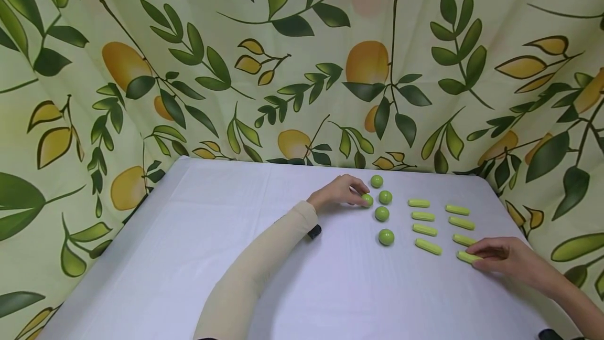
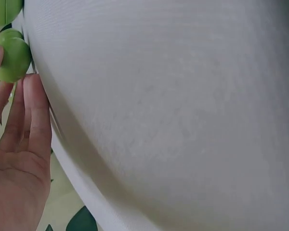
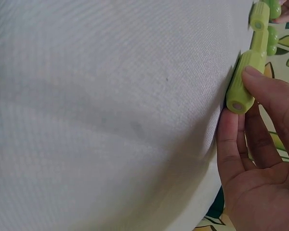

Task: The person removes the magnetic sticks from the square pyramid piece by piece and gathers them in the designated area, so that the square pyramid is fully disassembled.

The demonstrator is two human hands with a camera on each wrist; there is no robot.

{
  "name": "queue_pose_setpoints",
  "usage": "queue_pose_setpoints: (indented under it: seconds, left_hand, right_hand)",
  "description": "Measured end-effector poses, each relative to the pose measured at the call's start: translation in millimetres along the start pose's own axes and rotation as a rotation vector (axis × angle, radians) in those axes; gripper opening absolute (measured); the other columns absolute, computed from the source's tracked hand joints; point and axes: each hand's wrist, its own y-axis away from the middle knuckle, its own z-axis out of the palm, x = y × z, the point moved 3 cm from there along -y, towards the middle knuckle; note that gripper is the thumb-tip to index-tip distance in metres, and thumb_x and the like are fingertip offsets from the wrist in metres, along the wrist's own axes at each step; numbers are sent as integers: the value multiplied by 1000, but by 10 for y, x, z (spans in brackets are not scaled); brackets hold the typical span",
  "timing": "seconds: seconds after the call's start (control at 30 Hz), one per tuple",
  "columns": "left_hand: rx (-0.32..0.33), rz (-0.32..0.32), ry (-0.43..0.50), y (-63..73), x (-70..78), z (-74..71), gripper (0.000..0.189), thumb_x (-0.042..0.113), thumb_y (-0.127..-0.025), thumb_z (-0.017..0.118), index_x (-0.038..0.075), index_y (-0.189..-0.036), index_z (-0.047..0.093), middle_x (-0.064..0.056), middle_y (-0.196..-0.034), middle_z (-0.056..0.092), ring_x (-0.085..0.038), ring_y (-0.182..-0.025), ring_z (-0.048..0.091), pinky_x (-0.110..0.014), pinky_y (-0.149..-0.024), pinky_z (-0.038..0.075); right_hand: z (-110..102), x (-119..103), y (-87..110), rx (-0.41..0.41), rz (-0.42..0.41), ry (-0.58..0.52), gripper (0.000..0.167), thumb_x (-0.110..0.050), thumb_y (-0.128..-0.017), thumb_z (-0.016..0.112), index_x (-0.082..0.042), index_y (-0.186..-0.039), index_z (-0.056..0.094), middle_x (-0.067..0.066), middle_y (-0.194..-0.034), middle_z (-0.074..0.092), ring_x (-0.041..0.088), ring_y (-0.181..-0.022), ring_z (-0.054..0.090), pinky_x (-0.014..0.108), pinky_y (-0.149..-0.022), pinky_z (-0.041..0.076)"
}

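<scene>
My left hand (image 1: 341,193) pinches a glossy green ball (image 1: 367,201) between thumb and fingers at the left of a loose column of similar balls (image 1: 381,214). In the left wrist view the thumb lies against this ball (image 2: 13,60) and the fingers reach under it. Farther right, my right hand (image 1: 511,261) holds the near end of a short, ridged, light green stick (image 1: 467,257). The right wrist view shows the thumb on top of that stick (image 3: 243,89), with a greyish round spot on its end. Both held things appear at table level.
Two columns of similar light green sticks (image 1: 424,230) lie right of the balls, on a white-covered table (image 1: 155,277). A curtain printed with leaves and fruit (image 1: 292,93) hangs behind and at both sides. A small black object (image 1: 314,232) shows by the left sleeve (image 1: 264,261).
</scene>
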Motion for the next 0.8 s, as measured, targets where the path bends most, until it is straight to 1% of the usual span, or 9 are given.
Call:
queue_pose_setpoints:
  seconds: [0.17, 0.33, 0.43, 0.53, 0.67, 0.8]
  left_hand:
    - [-20, 7, 5, 14, -19, -29, 39, 14, -90, 81, 1, -124, 69, 2, -110, 70, -8, -96, 64, -23, -75, 56]
    - [-23, -3, 8, 29, -24, -50, 41, 16, -90, 82, 2, -126, 68, 1, -111, 70, -10, -99, 64, -23, -75, 56]
    - [-28, 0, 8, 60, -14, -69, 42, 15, -90, 81, 1, -127, 67, -1, -113, 70, -11, -100, 65, -23, -76, 56]
    - [-36, 4, 10, 111, -7, -108, 43, 14, -90, 80, 0, -129, 66, -6, -114, 70, -12, -99, 65, -24, -76, 56]
    - [-44, 5, 25, 207, -40, -207, 44, 13, -90, 80, -1, -129, 65, -10, -116, 69, -13, -96, 67, -27, -76, 57]
    - [-41, 35, -1, 345, -87, -369, 44, 13, -90, 81, -2, -129, 66, -12, -117, 69, -14, -96, 69, -27, -79, 57]
  right_hand:
    - [-3, -10, -1, -12, 7, -14, 19, -5, -86, 80, 0, -104, 75, -7, -101, 70, 3, -84, 65, 23, -68, 56]
    - [-16, -8, 7, -20, 3, -19, 19, -5, -87, 79, 0, -104, 75, -8, -102, 70, 4, -85, 65, 23, -69, 56]
    - [-15, -5, 16, -19, 0, -13, 19, -5, -87, 80, 0, -104, 75, -9, -101, 70, 3, -85, 64, 22, -69, 56]
    - [-14, -7, 20, -18, -4, -11, 18, -5, -87, 80, 0, -104, 75, -8, -101, 71, 3, -85, 65, 22, -68, 55]
    - [-20, -24, 14, -25, -7, -8, 20, -5, -87, 80, 0, -105, 75, -7, -102, 71, 3, -85, 65, 23, -68, 55]
    - [-49, -44, 10, -19, -15, 14, 22, -6, -86, 81, 1, -107, 74, -5, -101, 72, 4, -84, 65, 23, -68, 56]
